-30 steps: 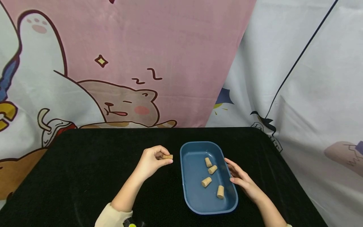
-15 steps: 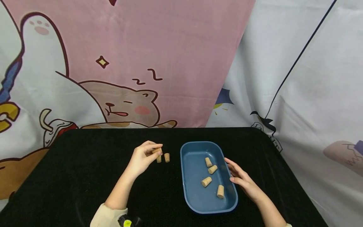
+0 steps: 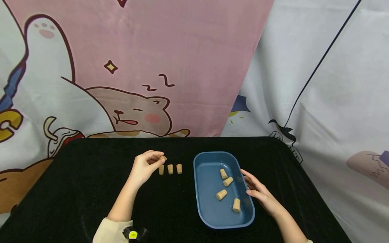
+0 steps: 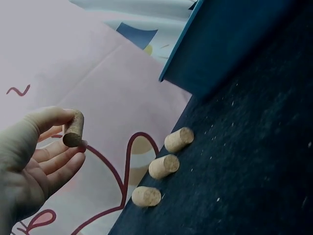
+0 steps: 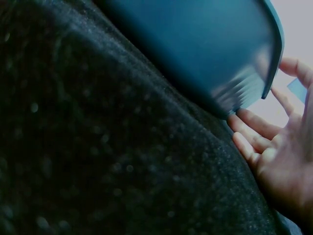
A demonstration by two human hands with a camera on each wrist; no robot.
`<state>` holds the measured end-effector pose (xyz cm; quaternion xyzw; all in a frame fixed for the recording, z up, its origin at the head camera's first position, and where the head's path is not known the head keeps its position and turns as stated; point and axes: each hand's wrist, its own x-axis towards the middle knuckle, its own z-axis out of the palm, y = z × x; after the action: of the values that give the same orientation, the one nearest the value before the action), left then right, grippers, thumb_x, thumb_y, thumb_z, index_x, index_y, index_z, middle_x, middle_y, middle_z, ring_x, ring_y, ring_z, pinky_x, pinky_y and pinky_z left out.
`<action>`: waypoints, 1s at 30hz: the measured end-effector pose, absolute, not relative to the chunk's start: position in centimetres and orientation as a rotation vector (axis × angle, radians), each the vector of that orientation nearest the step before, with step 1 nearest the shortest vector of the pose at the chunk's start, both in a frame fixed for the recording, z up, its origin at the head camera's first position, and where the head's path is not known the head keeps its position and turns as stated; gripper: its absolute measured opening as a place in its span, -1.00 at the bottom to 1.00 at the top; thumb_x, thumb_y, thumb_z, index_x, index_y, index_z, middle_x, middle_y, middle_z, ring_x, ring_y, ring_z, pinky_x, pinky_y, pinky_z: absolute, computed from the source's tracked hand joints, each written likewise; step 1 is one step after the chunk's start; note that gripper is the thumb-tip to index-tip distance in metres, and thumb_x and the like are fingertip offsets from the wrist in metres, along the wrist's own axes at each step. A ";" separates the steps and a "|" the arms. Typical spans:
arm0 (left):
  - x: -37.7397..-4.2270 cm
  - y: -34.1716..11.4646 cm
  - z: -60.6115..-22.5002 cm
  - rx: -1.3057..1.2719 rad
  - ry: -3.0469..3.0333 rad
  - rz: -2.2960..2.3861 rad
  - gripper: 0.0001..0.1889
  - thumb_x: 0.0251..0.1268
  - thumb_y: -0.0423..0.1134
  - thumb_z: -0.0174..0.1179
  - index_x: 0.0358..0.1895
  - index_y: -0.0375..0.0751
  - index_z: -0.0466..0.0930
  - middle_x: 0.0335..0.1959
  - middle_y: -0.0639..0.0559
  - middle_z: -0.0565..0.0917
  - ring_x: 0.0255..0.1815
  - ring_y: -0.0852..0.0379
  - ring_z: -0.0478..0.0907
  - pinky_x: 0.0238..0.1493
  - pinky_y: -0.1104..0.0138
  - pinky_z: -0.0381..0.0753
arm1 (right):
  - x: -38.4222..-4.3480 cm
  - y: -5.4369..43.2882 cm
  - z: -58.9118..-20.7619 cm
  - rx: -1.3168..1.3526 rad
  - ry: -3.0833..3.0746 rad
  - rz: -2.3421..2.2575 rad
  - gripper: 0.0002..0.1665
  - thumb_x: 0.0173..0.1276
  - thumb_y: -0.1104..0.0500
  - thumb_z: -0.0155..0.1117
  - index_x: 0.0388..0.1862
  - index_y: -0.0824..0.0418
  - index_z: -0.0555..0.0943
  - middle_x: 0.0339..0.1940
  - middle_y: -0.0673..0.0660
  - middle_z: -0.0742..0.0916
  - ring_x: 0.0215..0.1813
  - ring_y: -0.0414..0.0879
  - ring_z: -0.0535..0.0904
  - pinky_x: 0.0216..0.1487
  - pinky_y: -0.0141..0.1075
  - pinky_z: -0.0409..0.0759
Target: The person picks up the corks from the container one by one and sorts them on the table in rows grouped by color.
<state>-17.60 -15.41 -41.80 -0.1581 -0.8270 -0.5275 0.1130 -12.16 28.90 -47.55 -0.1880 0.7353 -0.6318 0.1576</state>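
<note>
My left hand (image 3: 147, 165) pinches a cork stopper (image 4: 73, 129) between thumb and fingertips, raised above the table. Just below and to the right of it, three cork stoppers stand upright in a row on the black cloth: a left cork (image 3: 161, 169), a middle cork (image 3: 170, 169) and a right cork (image 3: 179, 168). My right hand (image 3: 262, 195) rests its fingertips and thumb against the outer right side of a blue rectangular tray (image 3: 199, 202). In the right wrist view, the fingers (image 5: 259, 122) reach the tray's outer wall fairly straight. Several corks (image 3: 221, 194) lie scattered inside the tray.
Black cloth (image 3: 76, 189) covers the table. A printed curtain (image 3: 197, 67) hangs behind its far edge. The tray stands right of the cork row, with a gap of cloth between. A dark wrist device (image 3: 133, 233) sits at the left sleeve.
My left hand has moved leftward in steps, setting down three corks in a row from right to left. It holds another cork now. The right hand and tray have stayed in place.
</note>
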 end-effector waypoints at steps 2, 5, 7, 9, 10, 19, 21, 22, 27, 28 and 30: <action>-17.7 -15.8 -42.0 -0.456 -2.428 -1.545 -0.81 0.21 -0.31 0.31 -0.11 -0.23 0.67 -0.27 0.01 0.69 -0.30 0.13 0.61 -0.23 0.32 0.61 | -12.1 28.9 -47.6 -0.535 2.107 -1.808 -0.26 0.46 0.28 -0.13 0.55 0.17 -0.09 0.44 0.53 0.09 0.32 0.48 0.16 0.15 -0.06 0.39; -17.9 -16.3 -42.3 -0.444 -2.432 -1.541 -0.80 0.20 -0.31 0.32 -0.12 -0.24 0.66 -0.29 0.00 0.70 -0.32 0.11 0.62 -0.25 0.33 0.60 | -12.1 28.9 -47.6 -0.528 2.114 -1.805 -0.26 0.46 0.27 -0.12 0.55 0.16 -0.08 0.43 0.53 0.09 0.32 0.48 0.17 0.15 -0.03 0.38; -18.0 -16.7 -42.5 -0.432 -2.436 -1.551 -0.80 0.20 -0.31 0.32 -0.12 -0.25 0.66 -0.29 -0.01 0.71 -0.32 0.10 0.62 -0.26 0.33 0.60 | -12.1 28.9 -47.6 -0.519 2.118 -1.803 -0.26 0.46 0.27 -0.12 0.55 0.15 -0.08 0.43 0.53 0.10 0.32 0.48 0.17 0.15 -0.01 0.37; -18.1 -16.9 -42.7 -0.414 -2.440 -1.563 -0.79 0.20 -0.29 0.33 -0.12 -0.26 0.67 -0.28 -0.03 0.72 -0.32 0.09 0.62 -0.27 0.34 0.60 | -12.2 28.9 -47.6 -0.512 2.116 -1.805 -0.26 0.46 0.27 -0.12 0.55 0.15 -0.08 0.43 0.53 0.11 0.32 0.48 0.18 0.15 0.01 0.37; -18.1 -17.1 -42.8 -0.405 -2.441 -1.571 -0.79 0.20 -0.27 0.33 -0.12 -0.27 0.67 -0.28 -0.03 0.72 -0.32 0.09 0.63 -0.27 0.35 0.60 | -12.2 28.9 -47.6 -0.511 2.115 -1.806 -0.26 0.46 0.27 -0.13 0.55 0.15 -0.08 0.43 0.53 0.11 0.32 0.48 0.17 0.15 0.01 0.36; -18.6 -18.1 -43.7 -0.284 -2.480 -1.565 -0.83 0.16 -0.28 0.35 -0.21 -0.27 0.68 -0.29 -0.04 0.72 -0.32 0.08 0.62 -0.30 0.35 0.59 | -12.2 28.9 -47.6 -0.523 2.122 -1.801 -0.26 0.46 0.27 -0.12 0.55 0.16 -0.09 0.43 0.54 0.10 0.31 0.49 0.18 0.14 -0.02 0.39; -18.7 -18.3 -44.0 -0.257 -2.494 -1.556 -0.83 0.15 -0.28 0.36 -0.22 -0.29 0.68 -0.29 -0.05 0.72 -0.31 0.07 0.62 -0.29 0.35 0.59 | -12.2 28.9 -47.6 -0.535 2.121 -1.803 -0.26 0.46 0.27 -0.13 0.55 0.15 -0.09 0.42 0.55 0.11 0.30 0.49 0.20 0.13 -0.03 0.40; -18.8 -18.4 -44.2 -0.244 -2.503 -1.554 -0.83 0.16 -0.28 0.36 -0.22 -0.29 0.69 -0.28 -0.05 0.71 -0.30 0.07 0.62 -0.29 0.35 0.59 | -12.2 29.0 -47.6 -0.545 2.121 -1.804 -0.26 0.46 0.27 -0.13 0.55 0.15 -0.09 0.42 0.55 0.12 0.30 0.48 0.21 0.13 -0.04 0.41; -18.9 -18.9 -45.0 -0.180 -2.554 -1.538 -0.85 0.15 -0.26 0.37 -0.26 -0.24 0.70 -0.30 -0.05 0.71 -0.31 0.06 0.61 -0.29 0.32 0.58 | -12.1 29.0 -47.7 -0.581 2.117 -1.806 -0.26 0.46 0.27 -0.13 0.55 0.16 -0.08 0.39 0.57 0.14 0.27 0.41 0.28 0.12 -0.09 0.45; -18.9 -19.0 -45.2 -0.175 -2.566 -1.530 -0.85 0.15 -0.25 0.37 -0.26 -0.25 0.70 -0.30 -0.05 0.71 -0.31 0.06 0.60 -0.30 0.32 0.58 | -12.1 29.0 -47.7 -0.584 2.118 -1.806 -0.26 0.46 0.27 -0.13 0.55 0.16 -0.08 0.39 0.57 0.14 0.27 0.41 0.29 0.12 -0.10 0.45; -19.0 -19.2 -45.6 -0.169 -2.587 -1.507 -0.84 0.15 -0.24 0.37 -0.27 -0.25 0.70 -0.32 -0.04 0.70 -0.33 0.07 0.59 -0.32 0.31 0.56 | -12.1 29.0 -47.7 -0.582 2.116 -1.808 -0.27 0.46 0.27 -0.13 0.55 0.16 -0.08 0.39 0.57 0.14 0.27 0.40 0.29 0.12 -0.09 0.45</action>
<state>-18.98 -19.20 -45.57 -0.0561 -0.8605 -0.5013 0.0711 -12.12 29.01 -47.67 -0.2025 0.7360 -0.6287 0.1486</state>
